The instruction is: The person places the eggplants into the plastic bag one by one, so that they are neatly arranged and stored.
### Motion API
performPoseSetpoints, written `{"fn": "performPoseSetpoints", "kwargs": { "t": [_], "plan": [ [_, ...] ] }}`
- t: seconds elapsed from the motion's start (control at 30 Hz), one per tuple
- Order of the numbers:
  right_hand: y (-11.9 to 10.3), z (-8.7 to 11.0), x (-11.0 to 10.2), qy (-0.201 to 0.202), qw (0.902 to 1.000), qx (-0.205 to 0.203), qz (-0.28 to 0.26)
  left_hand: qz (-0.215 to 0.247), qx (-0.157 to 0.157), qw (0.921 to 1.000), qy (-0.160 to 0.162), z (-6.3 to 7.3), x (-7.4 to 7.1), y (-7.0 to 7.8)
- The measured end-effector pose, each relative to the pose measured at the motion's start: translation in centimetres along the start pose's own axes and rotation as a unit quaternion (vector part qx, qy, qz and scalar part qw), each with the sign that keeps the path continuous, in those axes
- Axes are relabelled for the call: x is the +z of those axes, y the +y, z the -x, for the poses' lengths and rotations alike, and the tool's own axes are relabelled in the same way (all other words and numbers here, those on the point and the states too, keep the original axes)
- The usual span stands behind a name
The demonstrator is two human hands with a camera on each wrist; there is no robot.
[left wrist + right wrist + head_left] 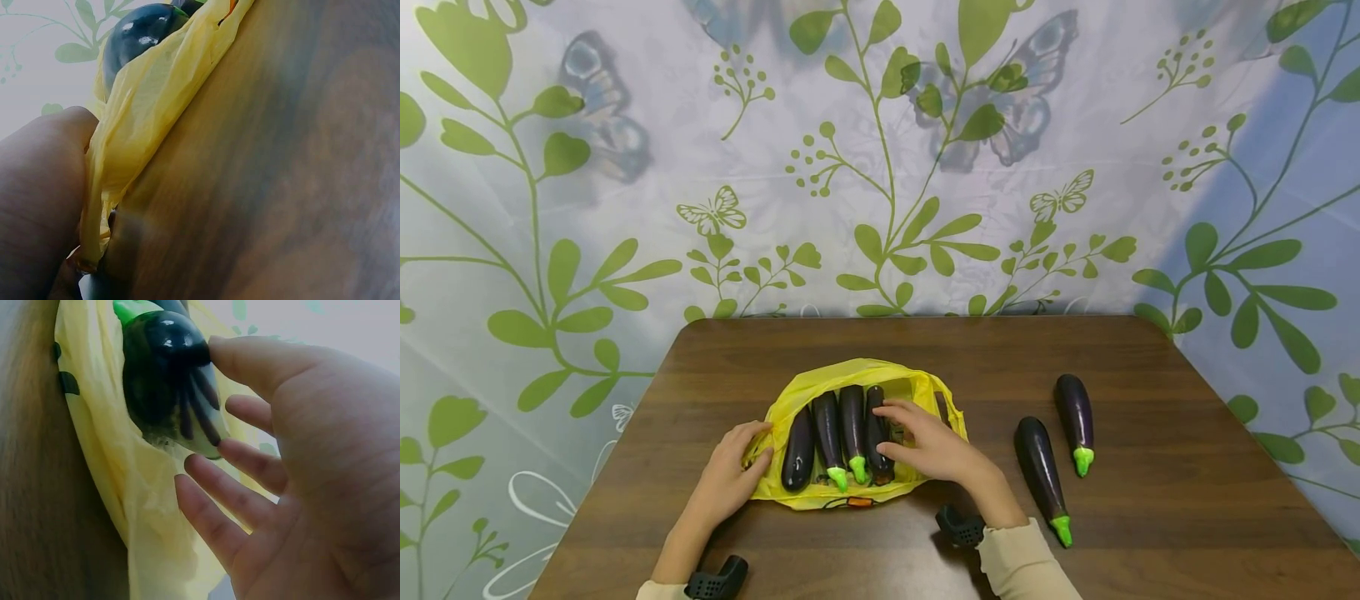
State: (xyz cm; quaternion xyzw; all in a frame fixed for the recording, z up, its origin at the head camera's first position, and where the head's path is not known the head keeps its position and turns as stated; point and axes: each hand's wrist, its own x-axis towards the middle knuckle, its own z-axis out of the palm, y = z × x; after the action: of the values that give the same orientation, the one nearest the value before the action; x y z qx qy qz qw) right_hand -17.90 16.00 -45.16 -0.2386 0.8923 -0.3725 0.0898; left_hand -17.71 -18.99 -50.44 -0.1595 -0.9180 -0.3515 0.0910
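We see a yellow bag (865, 367) lying open on a brown table (1150, 367), with four eggplants (852, 417) side by side inside it. Taking the bag as our clock's centre, the left hand (730, 468) sits at nine o'clock and pinches the rim; in the left wrist view the plastic hides most of its fingers. The right hand (936, 442) is at three o'clock, its fingers spread above the rightmost eggplant (877, 429). Its thumb tip reaches that eggplant's outline in the right wrist view, but we cannot tell whether they touch.

Two of the bagged eggplants show green caps toward six o'clock. The leftmost eggplant (797, 450) turns a rounded, capless end to us, and the near end of the rightmost one is hard to make out. An orange mark on the bag's near side is partly lost in the folds.

Well out at three o'clock, clear of the bag, lie a farther eggplant (1074, 412) and a nearer eggplant (1040, 467), caps pointing roughly to five. The bottom edge cuts off both sleeves (1026, 562) and the left black wrist mount (718, 579).
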Motion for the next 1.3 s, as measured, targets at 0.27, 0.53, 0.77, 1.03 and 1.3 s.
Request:
{"fn": "performPoseSetpoints", "kwargs": {
  "t": [0.27,0.53,0.77,1.03,1.3],
  "plan": [
    [0.0,-0.3,0.7,0.008,0.9998,0.001,0.018,-0.001,0.006,1.0000,0.003,-0.1,0.0,0.1],
    [-0.2,-0.6,1.2,0.014,0.9996,0.007,0.024,0.000,0.007,1.0000,0.003,-0.1,-0.1,0.1],
    [-0.6,-0.7,1.5,-0.005,0.9997,0.006,0.021,-0.002,0.004,1.0000,0.005,-0.1,-0.1,0.0],
    [-0.7,-0.7,1.8,-0.010,0.9998,0.005,0.015,-0.004,0.009,0.9999,0.010,-0.1,-0.1,0.1],
    [-0.8,-0.8,1.9,-0.008,0.9998,0.010,0.016,0.001,0.010,0.9999,0.006,-0.2,0.1,0.0]
  ]
}}
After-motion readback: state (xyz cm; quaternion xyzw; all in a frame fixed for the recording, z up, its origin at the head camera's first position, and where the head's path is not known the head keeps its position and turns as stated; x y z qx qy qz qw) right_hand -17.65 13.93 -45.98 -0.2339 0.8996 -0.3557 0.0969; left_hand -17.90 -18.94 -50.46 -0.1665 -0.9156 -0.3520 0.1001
